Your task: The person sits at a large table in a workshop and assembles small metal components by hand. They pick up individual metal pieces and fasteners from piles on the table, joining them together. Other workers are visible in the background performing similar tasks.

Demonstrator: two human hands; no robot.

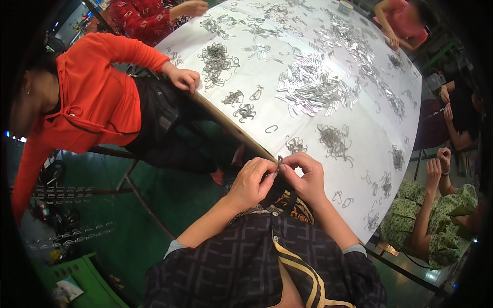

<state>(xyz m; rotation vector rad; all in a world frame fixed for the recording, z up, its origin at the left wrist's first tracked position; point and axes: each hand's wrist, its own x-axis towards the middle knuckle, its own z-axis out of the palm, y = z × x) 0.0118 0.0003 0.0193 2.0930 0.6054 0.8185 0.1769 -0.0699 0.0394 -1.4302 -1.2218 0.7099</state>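
Note:
My left hand [252, 179] and my right hand [307, 175] meet at the near edge of a large white table [308, 128]. Together their fingertips pinch a small metal hook piece [280, 162], held upright between them. Just beyond my hands lie small tangles of bent wire hooks [334, 139] and single hooks [270, 128]. A big heap of flat shiny metal clips [310, 90] covers the table's middle.
A person in an orange top sits at the left with a hand [182, 78] on the table edge. Other people work at the far side and at the right [436, 215]. Racks of metal parts [67, 192] and a green crate [82, 277] stand on the green floor at the left.

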